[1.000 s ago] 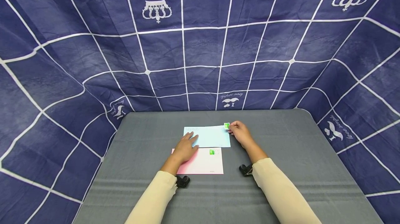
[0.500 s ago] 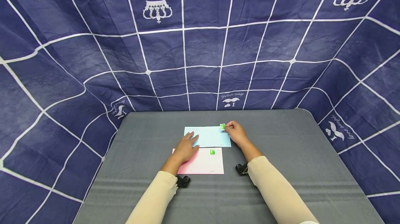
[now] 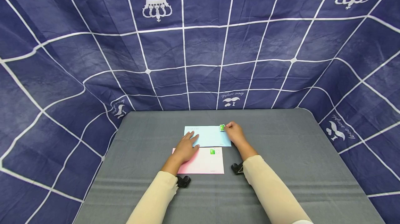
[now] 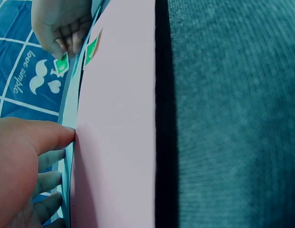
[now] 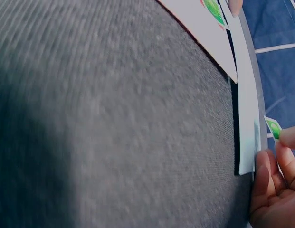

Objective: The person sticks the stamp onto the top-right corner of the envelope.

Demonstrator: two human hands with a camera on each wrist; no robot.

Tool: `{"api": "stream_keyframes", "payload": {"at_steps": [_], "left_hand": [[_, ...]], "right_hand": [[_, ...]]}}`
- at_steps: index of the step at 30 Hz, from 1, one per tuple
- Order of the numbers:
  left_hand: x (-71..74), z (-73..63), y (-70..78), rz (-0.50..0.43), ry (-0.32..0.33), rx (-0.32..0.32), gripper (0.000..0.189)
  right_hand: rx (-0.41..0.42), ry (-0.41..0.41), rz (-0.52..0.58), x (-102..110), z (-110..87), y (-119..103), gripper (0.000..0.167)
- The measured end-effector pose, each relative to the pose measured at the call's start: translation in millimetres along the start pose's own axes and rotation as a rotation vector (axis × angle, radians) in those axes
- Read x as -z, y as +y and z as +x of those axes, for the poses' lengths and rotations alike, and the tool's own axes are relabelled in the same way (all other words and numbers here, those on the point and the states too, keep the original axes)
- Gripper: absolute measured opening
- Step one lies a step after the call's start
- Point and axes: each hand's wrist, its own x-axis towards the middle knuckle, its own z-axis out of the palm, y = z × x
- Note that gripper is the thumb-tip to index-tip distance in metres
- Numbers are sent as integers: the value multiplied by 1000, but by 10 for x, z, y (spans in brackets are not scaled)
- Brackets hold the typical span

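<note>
Pink-and-white rect. paper envelope (image 3: 204, 163) w/ green printed stamp (image 3: 212, 151) laid just in front of lt-blue rect. paper envelope (image 3: 209, 139), latter touched by L hand (image 3: 185, 147), fingers spread, white-edged green paper stamp (image 3: 222, 127) pinched by R hand (image 3: 235, 134) above latter's far R corner

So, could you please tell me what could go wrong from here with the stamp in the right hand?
The right hand pinches the green stamp by its edge, not flat on the blue envelope, so it might land crooked.

The left hand reaches over both the blue envelope and the pink envelope; if it slides, either could shift.
</note>
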Motion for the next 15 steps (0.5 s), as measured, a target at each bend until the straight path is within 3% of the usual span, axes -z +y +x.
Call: {"api": "stream_keyframes", "payload": {"at_steps": [15], "left_hand": [[0, -8, -2, -11, -3, -1, 54]], "right_hand": [[3, 40, -100, -98, -32, -65, 18]]}}
